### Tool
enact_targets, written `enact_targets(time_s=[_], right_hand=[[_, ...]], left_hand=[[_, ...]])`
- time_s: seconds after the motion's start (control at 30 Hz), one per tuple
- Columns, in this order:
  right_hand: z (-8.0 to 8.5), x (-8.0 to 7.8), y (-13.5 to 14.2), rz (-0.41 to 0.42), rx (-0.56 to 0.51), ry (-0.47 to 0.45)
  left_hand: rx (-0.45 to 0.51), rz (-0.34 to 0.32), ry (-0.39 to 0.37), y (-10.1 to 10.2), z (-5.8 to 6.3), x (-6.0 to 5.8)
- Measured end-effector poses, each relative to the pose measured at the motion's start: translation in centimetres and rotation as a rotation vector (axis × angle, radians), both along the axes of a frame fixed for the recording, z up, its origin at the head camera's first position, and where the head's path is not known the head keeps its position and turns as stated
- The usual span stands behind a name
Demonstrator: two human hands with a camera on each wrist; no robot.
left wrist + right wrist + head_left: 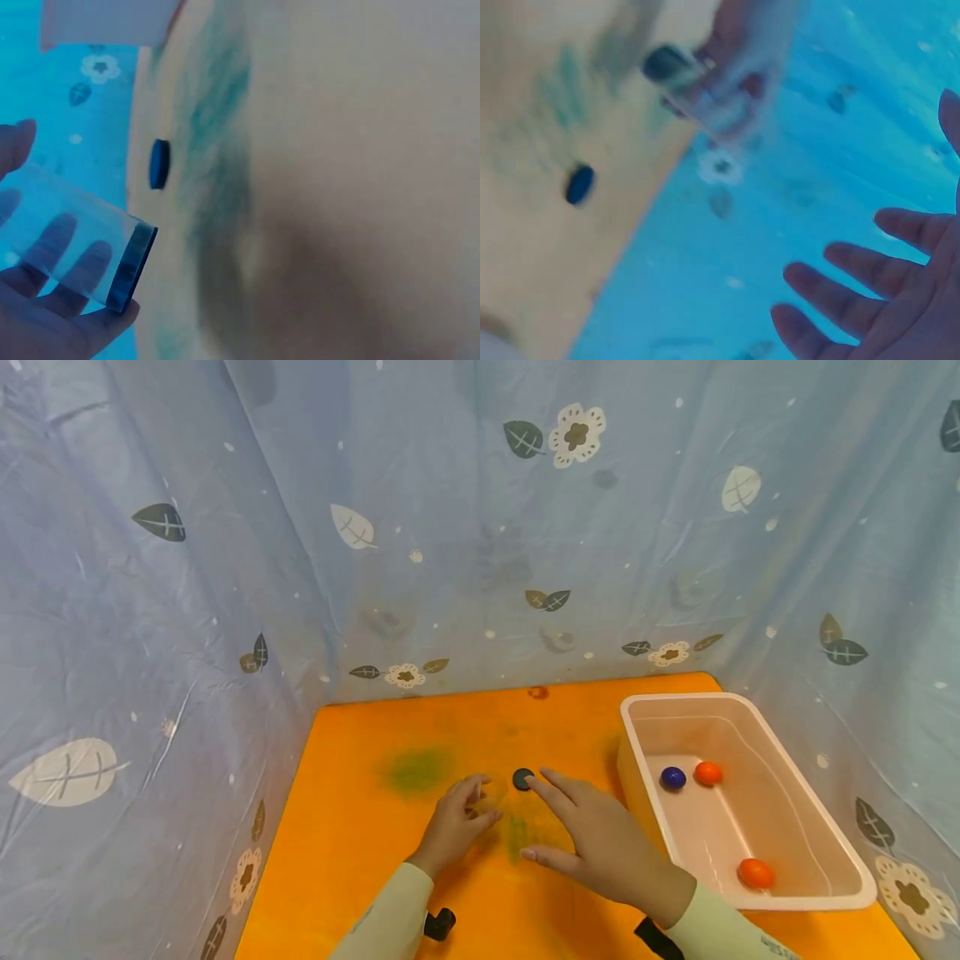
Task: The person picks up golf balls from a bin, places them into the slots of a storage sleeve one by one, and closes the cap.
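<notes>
My left hand (pixel 452 828) grips a clear, see-through cylinder (pixel 71 225), its fingers visible through the wall. One end of the cylinder is a dark band (pixel 132 266), which points toward the tabletop in the left wrist view. Just beyond it, a small dark round disc (pixel 521 779) lies flat on the orange table (pixel 360 860). My right hand (pixel 611 847) holds nothing; its fingers are spread, and one fingertip overlaps the disc in the head view. From the right wrist, the disc (pixel 579 184) shows well apart from the fingers.
At the right stands a pale pink bin (pixel 637 752) with a blue ball (pixel 672 778) and two orange balls, one farther back (pixel 707 773) and one nearer (pixel 756 874). A blue patterned curtain (pixel 465 527) encloses the table's back and sides. Green stains (pixel 418 770) mark the tabletop.
</notes>
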State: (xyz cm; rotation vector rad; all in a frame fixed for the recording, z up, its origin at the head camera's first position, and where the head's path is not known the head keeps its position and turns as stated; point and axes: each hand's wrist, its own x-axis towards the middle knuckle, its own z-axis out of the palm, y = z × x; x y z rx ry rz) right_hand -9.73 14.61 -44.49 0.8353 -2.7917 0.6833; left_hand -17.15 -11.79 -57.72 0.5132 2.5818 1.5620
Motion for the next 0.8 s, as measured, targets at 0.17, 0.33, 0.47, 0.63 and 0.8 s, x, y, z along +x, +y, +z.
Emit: enact_targets(time_s=[0.17, 0.33, 0.47, 0.63, 0.8], right_hand=[[4.3, -0.8, 2.6, 0.019, -0.039, 0.002], [7.0, -2.7, 6.1, -0.028, -0.004, -0.011], [7.6, -4.9, 9.8, -0.085, 0.038, -0.084], [6.1, -8.0, 14.7, -0.139, 0.05, -0.273], [1.9, -9.9, 19.2, -0.101, 0.138, -0.478]], left_hand=[[0.027, -0.034, -0.04, -0.2, 1.5, 0.7], [0.029, -0.065, -0.068, -0.3, 3.1, 1.4], [0.023, -0.089, -0.054, -0.4, 4.4, 1.7], [0.055, -0.131, -0.028, -0.4, 5.6, 2.0], [0.051, -0.189, 0.005, -0.4, 6.0, 2.6]])
